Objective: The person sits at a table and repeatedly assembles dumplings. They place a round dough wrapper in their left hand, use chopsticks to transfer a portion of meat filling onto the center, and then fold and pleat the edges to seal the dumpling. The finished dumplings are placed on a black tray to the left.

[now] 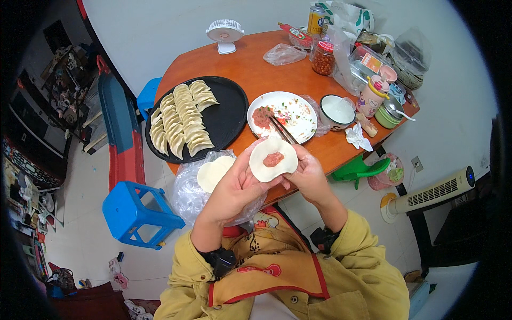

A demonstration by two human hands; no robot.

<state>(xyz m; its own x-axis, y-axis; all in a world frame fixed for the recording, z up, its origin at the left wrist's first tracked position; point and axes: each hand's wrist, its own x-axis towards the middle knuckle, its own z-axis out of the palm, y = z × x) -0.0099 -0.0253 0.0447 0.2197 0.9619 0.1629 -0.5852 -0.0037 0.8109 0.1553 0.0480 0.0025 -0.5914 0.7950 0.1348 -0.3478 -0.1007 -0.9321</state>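
A round dumpling wrapper point(262, 170) with a lump of pink minced meat point(273, 159) at its middle is held up in front of me. My left hand point(239, 182) supports it from the left and below, while my right hand point(310, 170) grips its right edge. Just beyond stands a white plate point(306, 130) with meat filling point(263, 117) and chopped bits; wooden chopsticks point(282, 129) rest across it. Rows of folded dumplings point(188, 116) lie on a black round tray point(228, 108). Left of my left hand, more wrappers point(214, 173) sit on a clear plastic bag point(186, 192).
The wooden table point(256, 56) carries a small white fan point(225, 34), an enamel mug point(337, 114), a jar with a red lid point(323, 58) and a pink bottle point(371, 95). A blue stool point(126, 210) and a slide point(120, 132) stand left, a tower fan point(432, 192) right.
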